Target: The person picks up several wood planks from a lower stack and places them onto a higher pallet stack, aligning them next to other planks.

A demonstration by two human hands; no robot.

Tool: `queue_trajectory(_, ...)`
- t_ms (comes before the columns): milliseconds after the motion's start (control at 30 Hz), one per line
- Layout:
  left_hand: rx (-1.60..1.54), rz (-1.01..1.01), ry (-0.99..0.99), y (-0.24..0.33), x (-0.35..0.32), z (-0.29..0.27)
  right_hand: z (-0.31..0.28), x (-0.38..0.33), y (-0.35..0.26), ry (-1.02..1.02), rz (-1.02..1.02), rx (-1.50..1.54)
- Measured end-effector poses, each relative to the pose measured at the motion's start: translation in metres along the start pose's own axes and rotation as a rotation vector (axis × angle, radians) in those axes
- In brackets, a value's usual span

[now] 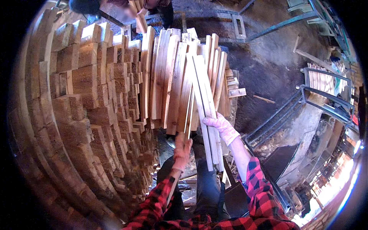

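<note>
Checked red-and-black sleeves (pixel 264 191) reach forward; the gloved right hand (pixel 222 128) grips pale slats (pixel 208 97) slanting over a board pile (pixel 161 76). Blurred, the left hand (pixel 181 152) is at the pile's near end, its grip unclear. Stacked timber (pixel 88 82) stands at left.

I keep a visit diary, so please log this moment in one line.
Right hand: gripping long wooden strips | Left hand: at near ends of board pile, contact unclear | Person's left: timber stack
</note>
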State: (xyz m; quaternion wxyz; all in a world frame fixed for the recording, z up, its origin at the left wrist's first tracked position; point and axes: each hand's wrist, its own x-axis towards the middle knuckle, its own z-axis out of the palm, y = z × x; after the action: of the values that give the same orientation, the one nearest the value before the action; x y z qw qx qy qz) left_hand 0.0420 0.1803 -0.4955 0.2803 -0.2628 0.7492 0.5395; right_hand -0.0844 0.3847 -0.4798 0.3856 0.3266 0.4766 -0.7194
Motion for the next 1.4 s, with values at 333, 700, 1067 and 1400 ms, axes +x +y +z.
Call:
queue_trajectory(333,0.522,-0.387,0.206,-0.030,0.085,0.048,-0.020,-0.045,0.033,0.217,0.082,0.195)
queue_trajectory(700,-0.124,-0.203,-0.135,0.102,-0.105,-0.018,0.008,-0.049,0.059,0.075,0.109,-0.249)
queue_trajectory(1067,-0.400,-0.443,-0.353,0.142,-0.087,-0.080,0.075,-0.119,0.050,-0.087,0.062,0.001)
queue_trajectory(1400,-0.160,-0.392,-0.373,0.180,-0.161,-0.028,0.042,-0.245,0.052,0.250,0.114,0.273)
